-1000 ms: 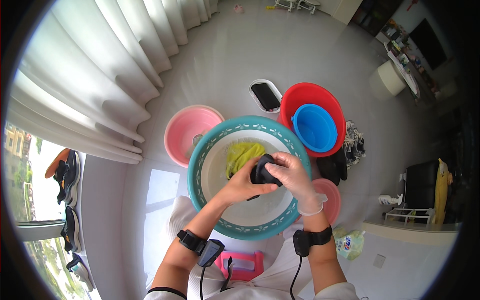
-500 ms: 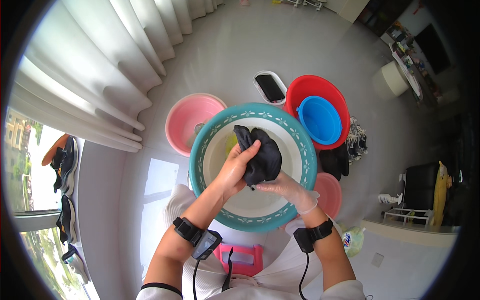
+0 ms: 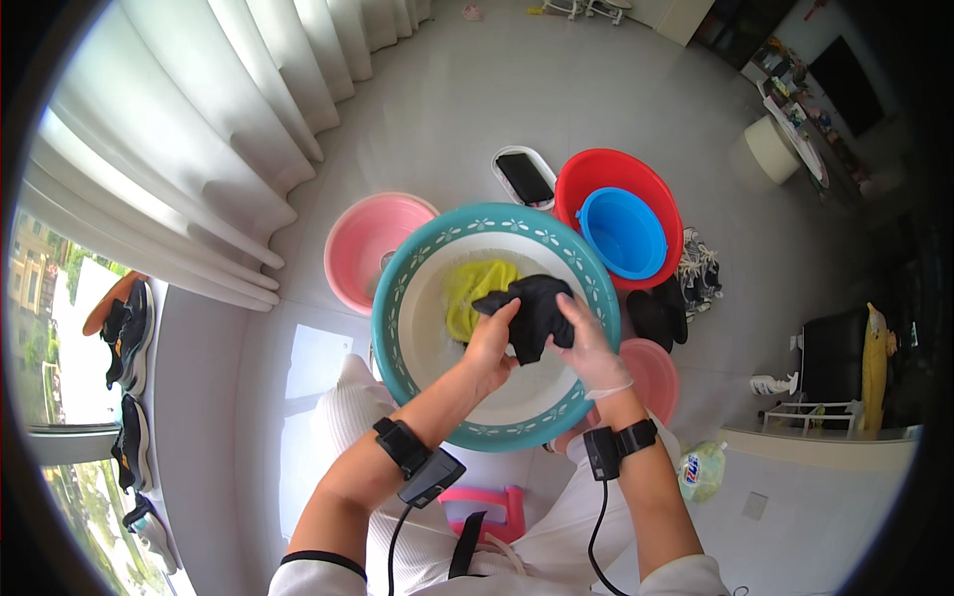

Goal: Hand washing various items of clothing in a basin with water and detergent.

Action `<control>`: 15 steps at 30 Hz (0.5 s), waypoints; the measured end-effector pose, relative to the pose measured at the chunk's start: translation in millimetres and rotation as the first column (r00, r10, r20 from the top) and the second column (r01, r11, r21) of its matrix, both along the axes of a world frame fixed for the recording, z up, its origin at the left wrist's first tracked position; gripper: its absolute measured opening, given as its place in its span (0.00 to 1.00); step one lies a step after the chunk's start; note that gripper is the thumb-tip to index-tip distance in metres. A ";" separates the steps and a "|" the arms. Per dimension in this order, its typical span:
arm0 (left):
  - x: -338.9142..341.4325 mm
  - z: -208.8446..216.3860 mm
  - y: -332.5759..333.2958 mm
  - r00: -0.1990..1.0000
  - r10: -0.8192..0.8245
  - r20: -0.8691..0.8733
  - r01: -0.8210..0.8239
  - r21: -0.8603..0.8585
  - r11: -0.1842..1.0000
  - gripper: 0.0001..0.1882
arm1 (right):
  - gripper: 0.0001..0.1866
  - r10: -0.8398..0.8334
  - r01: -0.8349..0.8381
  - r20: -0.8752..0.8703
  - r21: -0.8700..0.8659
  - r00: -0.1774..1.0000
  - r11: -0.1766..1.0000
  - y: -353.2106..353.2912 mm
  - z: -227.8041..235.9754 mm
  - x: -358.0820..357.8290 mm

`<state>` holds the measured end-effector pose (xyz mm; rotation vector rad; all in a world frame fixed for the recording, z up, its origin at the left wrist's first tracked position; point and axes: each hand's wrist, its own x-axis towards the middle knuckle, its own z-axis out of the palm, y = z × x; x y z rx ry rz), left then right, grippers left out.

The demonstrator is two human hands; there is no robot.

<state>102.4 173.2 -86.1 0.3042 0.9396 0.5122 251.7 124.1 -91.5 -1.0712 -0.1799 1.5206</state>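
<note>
My left hand (image 3: 488,352) grips the lower left part of a crumpled black cloth (image 3: 538,310), with the thumb on top. At the cloth's right edge my right hand (image 3: 590,356), in a thin see-through glove, pinches the fabric. Both hands hold it above a large teal-rimmed basin (image 3: 497,218) with a white inside. Under and left of the black cloth, a yellow-green cloth (image 3: 465,303) lies in what looks like water. The exact kind of the black piece does not show.
A pink basin (image 3: 348,248) stands at the left, another pink basin (image 3: 653,382) at the right. Behind are a red tub (image 3: 586,169) holding a blue bucket (image 3: 616,233), and a white tray (image 3: 504,157) with a black phone-like slab. Shoes (image 3: 700,273) and a detergent bag (image 3: 703,471) lie to the right.
The black cloth has come lower and to the right, uncovering more of the yellow-green cloth. My right hand has moved up from beneath it to its right edge and closed on it.
</note>
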 end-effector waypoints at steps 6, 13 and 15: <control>-3.4 -74.8 10.3 0.921 0.177 0.346 -0.088 -0.259 0.962 0.23 | 0.10 -0.009 -0.182 0.765 0.165 0.644 0.969 -11.8 17.2 -77.7; -11.9 -108.5 16.4 0.921 0.136 0.364 -0.123 -0.059 0.991 0.10 | 0.12 -0.279 -0.310 0.908 0.375 0.312 0.874 -21.5 30.1 -106.2; -22.3 -137.0 2.8 0.842 0.029 0.539 -0.016 -0.028 0.999 0.09 | 0.14 -0.407 -0.395 0.907 0.415 0.108 0.819 -10.4 20.2 -101.1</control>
